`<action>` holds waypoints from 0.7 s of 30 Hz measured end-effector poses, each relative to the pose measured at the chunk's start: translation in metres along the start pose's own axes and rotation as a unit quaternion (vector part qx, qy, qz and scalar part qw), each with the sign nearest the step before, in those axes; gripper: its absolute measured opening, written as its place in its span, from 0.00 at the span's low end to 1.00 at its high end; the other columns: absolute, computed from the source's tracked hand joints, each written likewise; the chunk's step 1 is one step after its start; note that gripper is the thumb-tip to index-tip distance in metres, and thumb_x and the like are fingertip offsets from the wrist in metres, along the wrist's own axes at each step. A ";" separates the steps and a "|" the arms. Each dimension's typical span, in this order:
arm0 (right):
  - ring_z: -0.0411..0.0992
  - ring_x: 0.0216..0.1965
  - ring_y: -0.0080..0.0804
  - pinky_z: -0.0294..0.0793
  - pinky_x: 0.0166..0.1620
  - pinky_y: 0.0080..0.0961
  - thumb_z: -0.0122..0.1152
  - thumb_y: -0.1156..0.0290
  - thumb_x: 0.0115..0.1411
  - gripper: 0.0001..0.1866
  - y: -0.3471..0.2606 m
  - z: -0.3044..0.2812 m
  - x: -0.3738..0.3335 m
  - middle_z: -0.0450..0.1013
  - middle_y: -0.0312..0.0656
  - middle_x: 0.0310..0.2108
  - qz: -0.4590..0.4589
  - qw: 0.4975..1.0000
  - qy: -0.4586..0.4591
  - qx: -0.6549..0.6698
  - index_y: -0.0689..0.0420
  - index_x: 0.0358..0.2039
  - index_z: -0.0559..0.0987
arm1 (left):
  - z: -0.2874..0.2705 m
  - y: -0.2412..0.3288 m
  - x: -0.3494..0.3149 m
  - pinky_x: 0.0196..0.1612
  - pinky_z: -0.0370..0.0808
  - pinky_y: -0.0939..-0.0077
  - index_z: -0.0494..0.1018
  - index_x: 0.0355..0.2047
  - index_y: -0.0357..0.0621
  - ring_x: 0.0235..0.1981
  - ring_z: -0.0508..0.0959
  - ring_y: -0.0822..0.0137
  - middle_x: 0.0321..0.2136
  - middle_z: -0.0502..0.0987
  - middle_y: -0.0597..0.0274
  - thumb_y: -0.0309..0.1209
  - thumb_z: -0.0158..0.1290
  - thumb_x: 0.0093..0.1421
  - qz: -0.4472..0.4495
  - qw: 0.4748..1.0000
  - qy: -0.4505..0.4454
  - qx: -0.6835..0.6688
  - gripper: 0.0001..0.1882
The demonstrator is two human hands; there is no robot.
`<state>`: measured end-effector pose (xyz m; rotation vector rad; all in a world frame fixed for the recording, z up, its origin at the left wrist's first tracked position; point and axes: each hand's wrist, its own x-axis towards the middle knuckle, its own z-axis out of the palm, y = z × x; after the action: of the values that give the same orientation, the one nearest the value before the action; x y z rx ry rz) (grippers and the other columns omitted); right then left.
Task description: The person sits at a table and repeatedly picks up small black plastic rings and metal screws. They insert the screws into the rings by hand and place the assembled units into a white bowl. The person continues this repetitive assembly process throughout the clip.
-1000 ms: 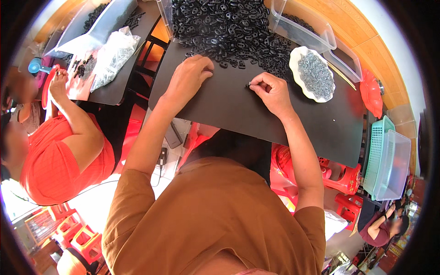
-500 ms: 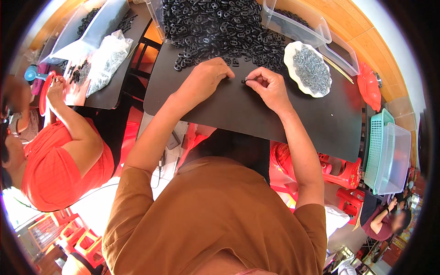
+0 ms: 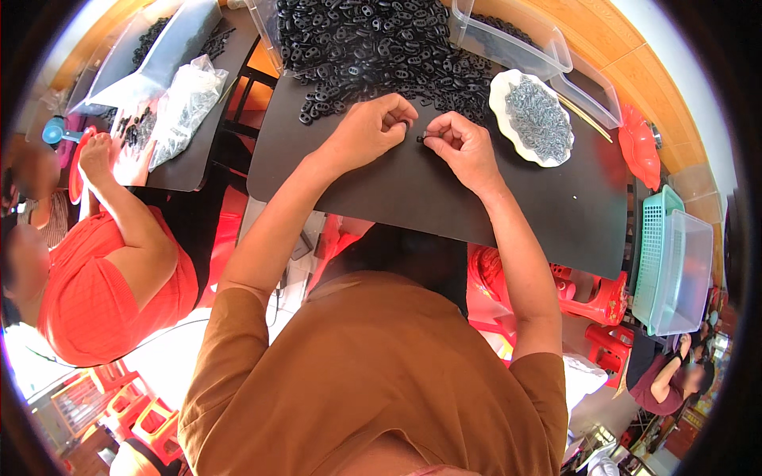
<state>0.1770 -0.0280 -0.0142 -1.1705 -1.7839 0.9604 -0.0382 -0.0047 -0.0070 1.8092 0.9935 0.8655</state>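
Observation:
My right hand (image 3: 467, 151) is over the dark table, thumb and forefinger pinched on a small black piece (image 3: 421, 139) that juts out toward my left. Facing it, my left hand (image 3: 367, 133) is closed at thumb and fingertips on another small black piece (image 3: 406, 123), mostly covered by the fingers. The two hands are a short gap apart. Just beyond them spreads a big heap of flat, oval black plastic pieces with two holes (image 3: 373, 47). Right of my right hand stands a white scalloped dish (image 3: 499, 103) of small grey metal pins (image 3: 540, 119).
Clear plastic bins (image 3: 516, 47) stand behind the heap, with thin sticks (image 3: 586, 119) by the dish. A red tray (image 3: 637, 147) and a green basket (image 3: 652, 246) are at the right. A person in red (image 3: 119, 270) sits left, at another table (image 3: 186, 170).
My left hand has moved slightly right from the heap's edge, and its thumb and fingers have closed on a black piece. My right hand keeps its pinch almost unmoved.

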 end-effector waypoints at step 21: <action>0.69 0.24 0.10 0.68 0.29 0.14 0.68 0.80 0.53 0.12 0.010 0.004 0.001 0.77 0.31 0.28 -0.021 1.000 0.010 0.009 0.57 0.37 0.77 | 0.005 -0.013 -0.001 0.43 0.78 0.80 0.75 0.48 0.34 0.38 0.81 0.72 0.39 0.80 0.59 0.22 0.57 0.61 -0.069 0.980 -0.005 -0.189 0.14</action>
<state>0.1766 -0.0253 -0.0245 -1.1232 -1.7742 0.9353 -0.0380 -0.0036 -0.0214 1.4061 0.8688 0.8900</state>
